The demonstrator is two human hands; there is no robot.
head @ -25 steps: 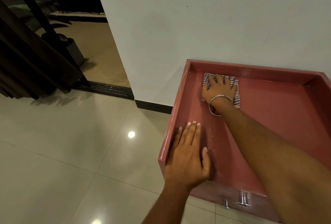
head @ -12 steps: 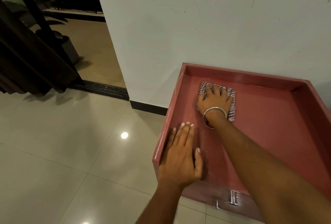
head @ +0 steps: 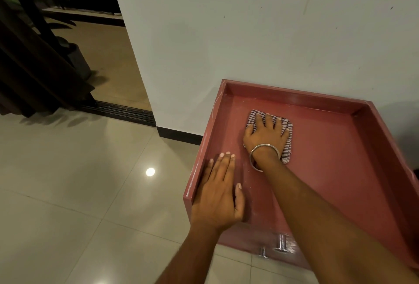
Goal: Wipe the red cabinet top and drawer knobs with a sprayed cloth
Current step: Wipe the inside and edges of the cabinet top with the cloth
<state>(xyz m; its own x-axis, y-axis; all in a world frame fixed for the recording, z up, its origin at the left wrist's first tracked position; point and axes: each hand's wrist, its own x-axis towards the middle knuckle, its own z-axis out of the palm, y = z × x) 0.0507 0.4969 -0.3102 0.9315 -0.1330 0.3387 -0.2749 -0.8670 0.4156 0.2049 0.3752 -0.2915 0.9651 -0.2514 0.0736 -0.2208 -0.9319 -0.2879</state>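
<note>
The red cabinet top is a shallow tray shape with raised edges, standing against a white wall. A folded checked cloth lies on its left-middle area, pressed flat under my right hand, which wears a metal bangle. My left hand rests flat with fingers together on the top's front left corner, over the left rim. Two metal drawer knobs stick out of the cabinet front just below the front edge.
The white wall runs right behind the cabinet. Glossy pale floor tiles spread to the left and front. A doorway with a dark sliding track and dark curtain is at the far left.
My right hand has slid the cloth from the back left corner toward me and slightly right. My left hand has stayed planted on the front left corner.
</note>
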